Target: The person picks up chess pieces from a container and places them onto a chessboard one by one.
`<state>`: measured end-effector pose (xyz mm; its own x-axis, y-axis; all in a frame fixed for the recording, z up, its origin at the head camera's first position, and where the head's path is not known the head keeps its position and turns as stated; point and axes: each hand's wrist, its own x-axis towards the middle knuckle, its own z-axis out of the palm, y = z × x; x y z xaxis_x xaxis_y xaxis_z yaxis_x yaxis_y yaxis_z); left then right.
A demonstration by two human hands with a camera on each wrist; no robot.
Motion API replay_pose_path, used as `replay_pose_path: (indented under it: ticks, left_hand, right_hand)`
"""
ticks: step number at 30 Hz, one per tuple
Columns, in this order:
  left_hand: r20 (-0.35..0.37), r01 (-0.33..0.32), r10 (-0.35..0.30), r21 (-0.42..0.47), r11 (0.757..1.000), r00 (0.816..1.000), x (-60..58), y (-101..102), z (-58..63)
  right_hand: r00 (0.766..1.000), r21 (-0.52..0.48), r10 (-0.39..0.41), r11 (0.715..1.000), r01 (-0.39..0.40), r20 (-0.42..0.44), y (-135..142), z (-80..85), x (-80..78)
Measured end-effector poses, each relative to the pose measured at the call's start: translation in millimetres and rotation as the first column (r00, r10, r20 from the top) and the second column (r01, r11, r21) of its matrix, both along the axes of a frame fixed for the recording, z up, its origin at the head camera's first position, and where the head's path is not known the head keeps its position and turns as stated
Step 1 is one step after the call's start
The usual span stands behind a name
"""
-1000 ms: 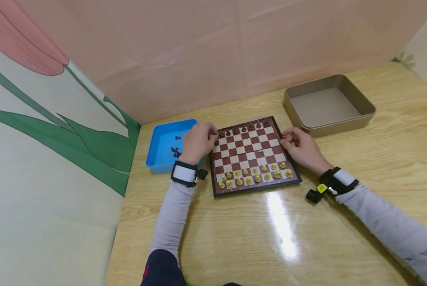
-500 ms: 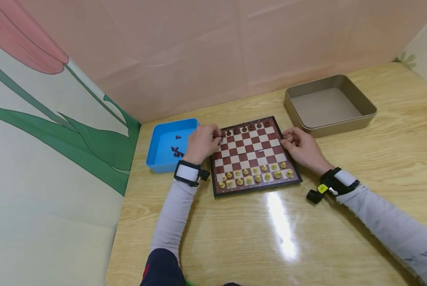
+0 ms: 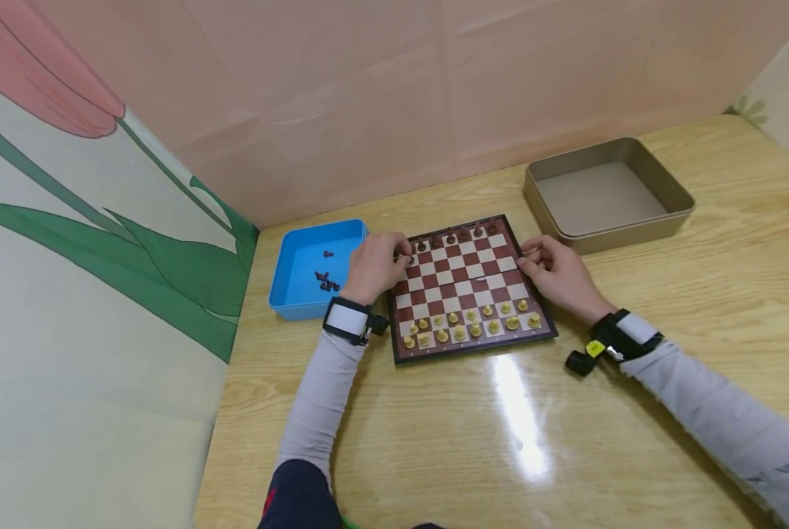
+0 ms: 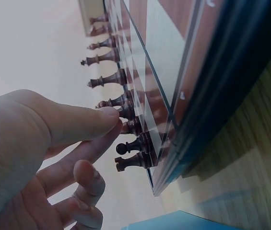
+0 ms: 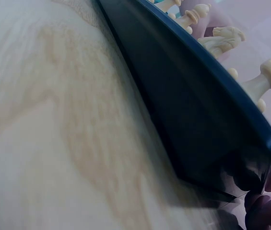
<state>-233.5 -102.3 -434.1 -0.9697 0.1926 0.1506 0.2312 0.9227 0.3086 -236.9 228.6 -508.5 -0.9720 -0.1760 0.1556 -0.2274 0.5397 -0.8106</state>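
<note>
A chessboard (image 3: 442,291) lies on the table, yellow pieces (image 3: 475,330) in two rows on its near side. Dark pieces (image 3: 463,235) line its far edge. My left hand (image 3: 372,269) is over the far left corner, thumb and forefinger pinching a small dark chess piece (image 4: 126,112), partly hidden by the fingertips. Beside it in the left wrist view stand a dark pawn (image 4: 136,144) and a dark rook (image 4: 131,162). My right hand (image 3: 558,276) holds the board's right edge with thumb and curled fingers. In the right wrist view the board's dark side (image 5: 183,105) hides most of that hand.
Left of the board stands a blue tray (image 3: 293,263) with several dark pieces (image 3: 325,281) lying in it. A brown box (image 3: 622,234) sits at the back right, near the board's far right corner. A pink-covered wall (image 3: 394,110) rises behind the table.
Over the first half second my left hand shifted slightly right, further onto the board's far left corner; since then it has barely moved. My right hand has stayed at the board's right edge.
</note>
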Motion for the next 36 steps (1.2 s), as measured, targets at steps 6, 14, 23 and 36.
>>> replay_pose_path:
  ticks: [6,14,23,36]
  left_hand:
    - [0.002,0.001,-0.001,0.005,1.000,1.000,-0.4,-0.3,-1.1]
    - [-0.006,0.012,-0.012,0.007,1.000,1.000,-0.8,0.1,-3.5]
    - [-0.014,0.018,-0.018,0.003,1.000,1.000,-1.3,0.0,-3.3]
    - [-0.024,-0.005,0.004,-0.025,1.000,1.000,-0.8,-0.9,-3.2]
  right_hand:
    - [1.000,-0.008,0.002,1.000,-0.002,0.002,-0.1,-1.7,-0.9]
    - [1.000,-0.015,0.007,1.000,-0.006,0.003,0.6,-2.2,-0.6]
    - [1.000,-0.010,0.004,1.000,-0.004,-0.004,0.1,-0.1,0.2]
    - [1.000,-0.005,0.001,1.000,-0.001,0.002,0.9,-0.4,0.4]
